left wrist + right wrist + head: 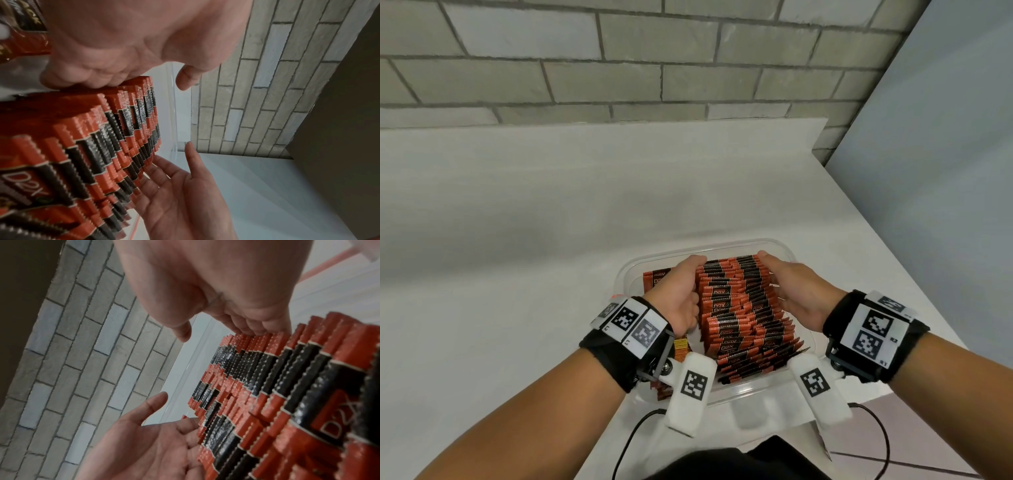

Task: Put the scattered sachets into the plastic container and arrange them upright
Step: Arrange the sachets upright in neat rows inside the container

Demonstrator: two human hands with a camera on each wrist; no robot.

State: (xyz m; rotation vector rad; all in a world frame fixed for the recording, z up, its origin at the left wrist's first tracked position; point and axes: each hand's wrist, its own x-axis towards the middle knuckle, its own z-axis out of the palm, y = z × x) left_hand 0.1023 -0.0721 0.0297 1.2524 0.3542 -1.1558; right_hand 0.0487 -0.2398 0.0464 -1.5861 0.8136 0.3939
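Nearest the camera, black wrist straps (873,337) bearing square black-and-white marker codes sat on both forearms, with dark cables (626,442) trailing below them. Just beyond, the clear plastic container (774,244) stood on the white table (517,240) near its right edge. Inside it, a long row of orange-and-black sachets (739,308) stood on edge, packed front to back, their crimped tops uppermost. The left hand (681,291) pressed against the row's left side with fingers curled at its far end, thumb free. The right hand (791,291) lay flat against the right side, fingers straight and gripping nothing.

By the look of it the task was nearly done: most sachets were in and upright, and the hands seemed to be squaring the row. At least one loose sachet (659,279) lay flat against the left wall inside the container, and another packet (681,349) showed under the left wrist, so a little tidying was probably left.

The sachets read "D2X"; the smaller print was illegible. Farthest off rose the grey brick wall (619,68).
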